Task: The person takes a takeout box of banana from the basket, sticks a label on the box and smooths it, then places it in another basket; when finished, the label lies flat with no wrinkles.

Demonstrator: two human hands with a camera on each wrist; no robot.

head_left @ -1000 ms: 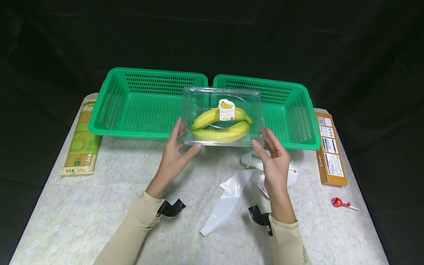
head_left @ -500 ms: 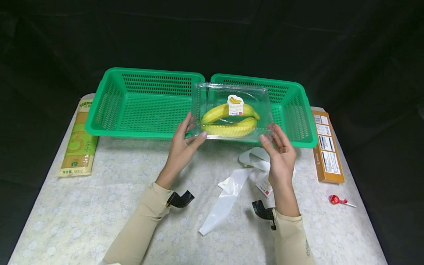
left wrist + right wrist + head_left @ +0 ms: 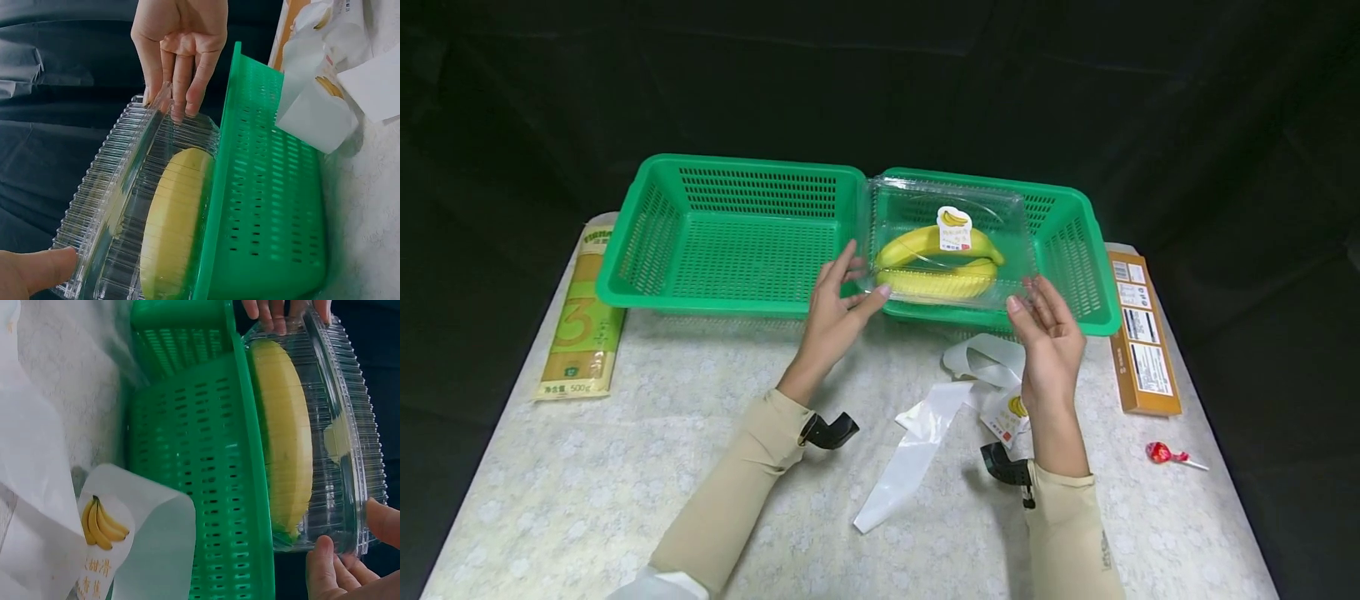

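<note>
Both hands hold a clear plastic clamshell box [image 3: 1000,212] with two bananas [image 3: 936,284] inside and a banana sticker [image 3: 955,233] on its lid. My left hand [image 3: 833,323] grips its near left corner, thumb at the front edge. At the near right corner my right hand [image 3: 1051,350] holds it, fingers beneath and thumb on the edge. The box is over the right green basket [image 3: 1081,258]. In both wrist views it appears at the level of the basket's rim [image 3: 220,181], partly within it; the box's underside is hidden.
A second green basket [image 3: 752,258] stands to the left. At its side lies a noodle packet [image 3: 583,321]. An orange box [image 3: 1148,350] and a red lollipop [image 3: 1159,452] lie on the right. A strip of sticker backing [image 3: 910,467] curls across the front table.
Both hands have carried the banana box to the right and slightly away from the body, from between the two baskets to over the right one. The things on the table stay put.
</note>
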